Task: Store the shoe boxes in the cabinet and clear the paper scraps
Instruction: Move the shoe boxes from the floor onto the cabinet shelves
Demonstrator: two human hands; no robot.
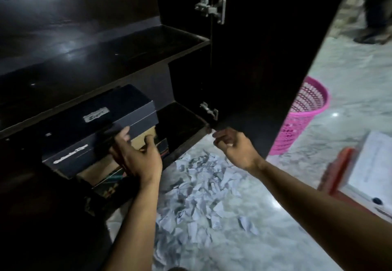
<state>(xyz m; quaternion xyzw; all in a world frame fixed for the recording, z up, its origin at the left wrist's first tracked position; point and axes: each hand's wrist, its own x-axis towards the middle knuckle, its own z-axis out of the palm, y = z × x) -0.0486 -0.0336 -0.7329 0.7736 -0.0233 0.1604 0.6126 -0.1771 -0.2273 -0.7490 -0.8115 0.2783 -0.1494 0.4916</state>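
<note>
1. A dark wooden cabinet (89, 63) fills the left and centre, its door (265, 58) swung open to the right.
2. On the cabinet's bottom shelf sits a stack of shoe boxes. The top one is a dark blue box (99, 126) with a white label on its lid. Under it lies a tan box (142, 141), and below that a patterned box (110, 186). The stack juts out past the shelf's front edge.
3. The left hand (135, 156) grasps the stack's right end, fingers curled against the blue box's lower edge and thumb on the tan box.
4. The right hand (235, 145) is at the cabinet door's bottom edge, fingers loosely curled; whether it grips the door cannot be told.
5. Torn paper scraps (201, 190) are strewn over the marble floor (350, 84) in front of the cabinet.
6. A pink mesh basket (303, 113) stands on the floor just right of the cabinet door.
7. Farther right of the cabinet lies a white sheet on a red-edged board (360, 164), blurred.
</note>
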